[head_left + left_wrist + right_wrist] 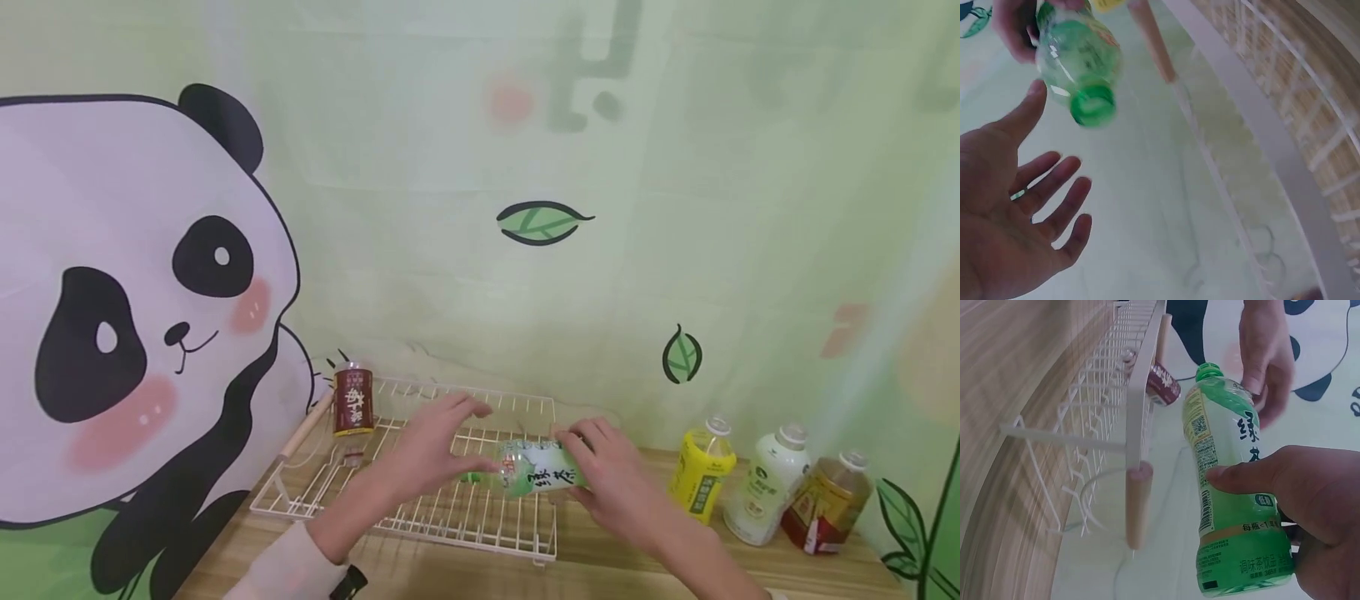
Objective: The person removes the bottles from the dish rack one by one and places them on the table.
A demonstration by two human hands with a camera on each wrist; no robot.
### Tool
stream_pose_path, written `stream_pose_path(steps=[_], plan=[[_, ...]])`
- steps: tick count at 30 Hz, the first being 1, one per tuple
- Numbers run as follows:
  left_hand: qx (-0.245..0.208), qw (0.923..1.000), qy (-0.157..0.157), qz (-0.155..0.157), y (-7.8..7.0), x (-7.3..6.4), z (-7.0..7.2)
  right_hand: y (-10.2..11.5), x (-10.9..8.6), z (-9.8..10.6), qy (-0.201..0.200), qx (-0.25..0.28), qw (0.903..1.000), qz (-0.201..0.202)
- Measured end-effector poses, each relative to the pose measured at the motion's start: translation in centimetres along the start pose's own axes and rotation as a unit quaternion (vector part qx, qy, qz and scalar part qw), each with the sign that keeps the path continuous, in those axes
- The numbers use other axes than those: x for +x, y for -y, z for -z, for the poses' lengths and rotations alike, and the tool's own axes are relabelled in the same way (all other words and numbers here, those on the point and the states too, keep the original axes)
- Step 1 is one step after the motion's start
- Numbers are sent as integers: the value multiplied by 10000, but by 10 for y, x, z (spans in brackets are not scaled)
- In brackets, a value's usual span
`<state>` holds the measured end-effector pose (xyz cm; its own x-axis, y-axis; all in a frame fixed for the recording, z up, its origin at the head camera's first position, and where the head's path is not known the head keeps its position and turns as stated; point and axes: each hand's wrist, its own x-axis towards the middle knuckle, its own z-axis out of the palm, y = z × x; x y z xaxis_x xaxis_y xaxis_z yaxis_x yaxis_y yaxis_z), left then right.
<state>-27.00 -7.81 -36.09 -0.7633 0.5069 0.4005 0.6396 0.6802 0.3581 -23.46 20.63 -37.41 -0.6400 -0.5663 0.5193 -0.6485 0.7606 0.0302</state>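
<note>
A green tea bottle [534, 468] with a green cap lies sideways above the white wire rack [465, 546]. My right hand [611, 479] grips it round its lower part; the right wrist view shows the thumb [1235, 477] across the label. My left hand [427, 446] is near the capped end, thumb and fingers spread apart. In the left wrist view, the left palm [997, 219] faces the bottle's cap [1093, 105] with nothing in it. A dark red drink bottle [353, 400] stands at the rack's back left corner.
To the right on the wooden table [615, 575] stand a yellow-labelled bottle [702, 473], a white bottle [767, 487] and a brown drink bottle [827, 507]. The rack has wooden handles [1139, 509] at its ends. A panda-printed cloth [420, 167] hangs behind.
</note>
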Motion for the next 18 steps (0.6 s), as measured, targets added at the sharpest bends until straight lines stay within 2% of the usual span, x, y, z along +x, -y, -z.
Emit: stream_pose_path(steps=[4, 8, 13, 18], plan=[[496, 9969, -442, 431, 25, -6, 6, -10, -8, 2, 150, 35, 9995, -288], [676, 9901, -973, 751, 49, -9, 6, -22, -14, 1, 147, 170, 9986, -484], [561, 9772, -1507, 1389, 78, -12, 7, -35, -22, -4, -18, 644, 9956, -676], [286, 9607, -1719, 2159, 104, -20, 7, -48, -30, -9, -378, 1279, 9850, -1096]])
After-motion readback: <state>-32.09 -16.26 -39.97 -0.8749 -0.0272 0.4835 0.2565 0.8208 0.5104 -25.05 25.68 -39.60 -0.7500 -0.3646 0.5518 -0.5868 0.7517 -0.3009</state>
